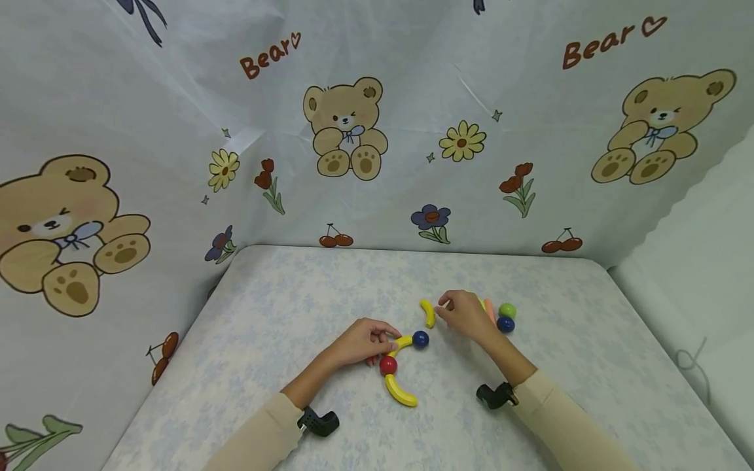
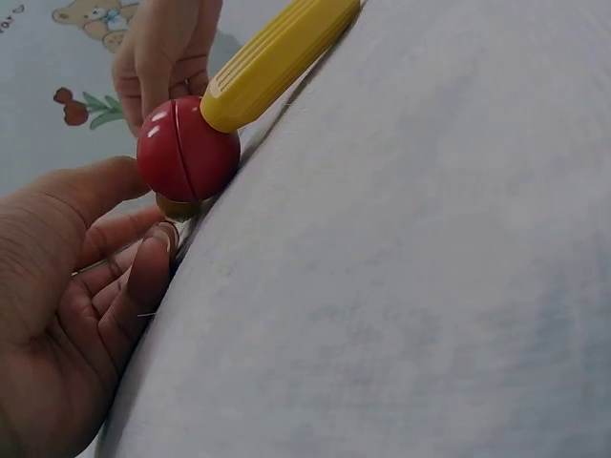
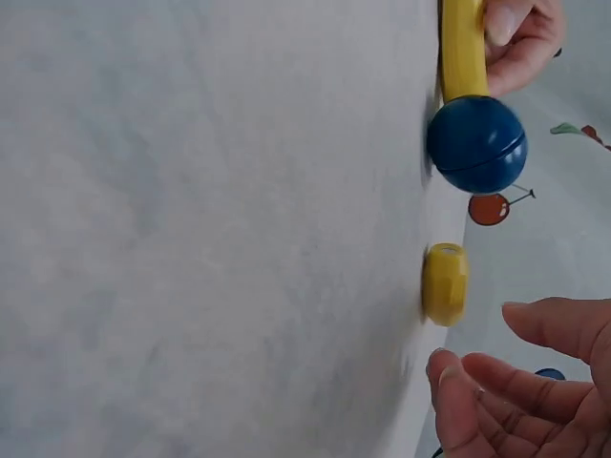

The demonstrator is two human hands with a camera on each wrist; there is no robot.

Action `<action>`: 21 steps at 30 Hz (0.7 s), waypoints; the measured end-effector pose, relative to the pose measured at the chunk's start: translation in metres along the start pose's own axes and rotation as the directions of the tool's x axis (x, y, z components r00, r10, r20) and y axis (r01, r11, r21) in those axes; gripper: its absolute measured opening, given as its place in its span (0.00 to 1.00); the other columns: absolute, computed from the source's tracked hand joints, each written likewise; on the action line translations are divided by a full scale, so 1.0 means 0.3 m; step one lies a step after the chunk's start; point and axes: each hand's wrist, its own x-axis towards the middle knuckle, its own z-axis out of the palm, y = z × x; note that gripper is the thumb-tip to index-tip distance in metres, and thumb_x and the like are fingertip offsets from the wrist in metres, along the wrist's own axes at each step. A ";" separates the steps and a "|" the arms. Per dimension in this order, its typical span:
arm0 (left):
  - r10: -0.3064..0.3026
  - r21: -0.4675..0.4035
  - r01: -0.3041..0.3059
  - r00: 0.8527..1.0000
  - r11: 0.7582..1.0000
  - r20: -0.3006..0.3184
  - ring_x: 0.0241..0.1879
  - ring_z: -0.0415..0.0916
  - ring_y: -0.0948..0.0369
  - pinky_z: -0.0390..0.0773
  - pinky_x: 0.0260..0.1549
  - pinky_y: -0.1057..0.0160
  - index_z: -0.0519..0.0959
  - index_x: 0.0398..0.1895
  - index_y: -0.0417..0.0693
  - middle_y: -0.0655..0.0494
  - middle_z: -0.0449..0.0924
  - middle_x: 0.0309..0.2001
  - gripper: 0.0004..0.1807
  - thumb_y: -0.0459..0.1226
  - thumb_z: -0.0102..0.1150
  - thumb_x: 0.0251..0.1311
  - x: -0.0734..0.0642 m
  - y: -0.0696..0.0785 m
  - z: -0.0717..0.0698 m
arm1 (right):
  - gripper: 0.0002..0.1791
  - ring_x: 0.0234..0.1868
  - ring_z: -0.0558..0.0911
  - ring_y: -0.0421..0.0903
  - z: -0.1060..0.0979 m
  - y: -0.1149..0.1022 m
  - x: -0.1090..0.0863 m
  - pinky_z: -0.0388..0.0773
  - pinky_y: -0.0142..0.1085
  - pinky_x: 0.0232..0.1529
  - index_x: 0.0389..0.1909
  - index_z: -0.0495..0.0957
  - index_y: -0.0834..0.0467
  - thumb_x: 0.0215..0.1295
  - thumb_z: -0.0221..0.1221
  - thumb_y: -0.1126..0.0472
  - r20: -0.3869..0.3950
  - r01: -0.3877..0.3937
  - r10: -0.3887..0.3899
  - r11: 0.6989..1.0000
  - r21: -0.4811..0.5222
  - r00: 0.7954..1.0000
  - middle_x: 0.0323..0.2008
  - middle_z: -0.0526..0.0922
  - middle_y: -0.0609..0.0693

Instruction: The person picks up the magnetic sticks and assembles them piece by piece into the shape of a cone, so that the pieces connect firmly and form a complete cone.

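A chain of toy pieces lies on the table: a yellow curved stick [image 1: 402,392], a red ball [image 1: 388,365], a second yellow curved stick [image 1: 404,341] and a dark blue ball [image 1: 421,339] at its far end. My left hand [image 1: 364,341] pinches the stick between the two balls, its fingers beside the red ball. A loose, shorter yellow curved piece [image 1: 427,314] lies beyond the blue ball. Just right of it hovers my right hand [image 1: 465,314], fingers loosely bent and apart from the piece, as the right wrist view shows.
Behind my right hand are a green ball [image 1: 507,311], another dark blue ball [image 1: 505,324] and an orange stick [image 1: 490,310], partly hidden. A pale patterned cloth covers the table [image 1: 306,288]. A bear-print curtain [image 1: 400,196] hangs along its far edge.
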 end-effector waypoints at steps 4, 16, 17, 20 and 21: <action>-0.004 -0.009 0.004 1.000 1.000 -0.014 0.13 0.74 0.61 0.77 0.13 0.64 0.87 0.50 0.55 0.57 0.83 0.25 0.12 0.43 0.69 0.65 0.000 -0.002 0.006 | 0.14 0.23 0.79 0.43 0.015 0.005 0.037 0.78 0.35 0.25 0.43 0.83 0.67 0.67 0.66 0.59 0.037 -0.067 0.069 0.997 -0.038 0.997 0.27 0.83 0.52; -0.015 -0.010 0.014 0.999 1.000 -0.039 0.13 0.73 0.61 0.76 0.13 0.65 0.87 0.48 0.57 0.57 0.83 0.25 0.11 0.44 0.70 0.64 -0.005 -0.004 0.010 | 0.12 0.20 0.78 0.44 0.033 -0.021 0.090 0.75 0.33 0.23 0.38 0.83 0.64 0.64 0.68 0.58 0.098 -0.153 0.157 0.987 -0.051 0.983 0.25 0.81 0.51; -0.016 -0.010 0.016 0.999 1.000 -0.038 0.13 0.73 0.61 0.76 0.13 0.65 0.87 0.48 0.57 0.57 0.83 0.25 0.11 0.44 0.70 0.64 -0.005 -0.004 0.010 | 0.11 0.20 0.77 0.43 0.035 -0.019 0.092 0.75 0.33 0.22 0.37 0.83 0.64 0.65 0.68 0.58 0.102 -0.153 0.157 0.987 -0.045 0.982 0.24 0.81 0.50; -0.020 -0.005 0.019 0.999 1.000 -0.037 0.13 0.73 0.62 0.75 0.13 0.65 0.87 0.49 0.56 0.57 0.83 0.25 0.11 0.43 0.69 0.65 -0.005 -0.002 0.009 | 0.10 0.19 0.78 0.43 0.037 -0.013 0.094 0.75 0.33 0.21 0.36 0.84 0.63 0.65 0.67 0.59 0.107 -0.145 0.148 0.989 -0.035 0.983 0.22 0.81 0.50; -0.021 -0.003 0.021 0.999 1.000 -0.036 0.13 0.73 0.62 0.75 0.13 0.65 0.87 0.49 0.56 0.57 0.83 0.25 0.11 0.43 0.68 0.65 -0.004 -0.001 0.008 | 0.09 0.19 0.78 0.42 0.037 -0.012 0.093 0.75 0.32 0.21 0.36 0.84 0.64 0.65 0.67 0.60 0.105 -0.143 0.146 0.989 -0.034 0.984 0.22 0.81 0.49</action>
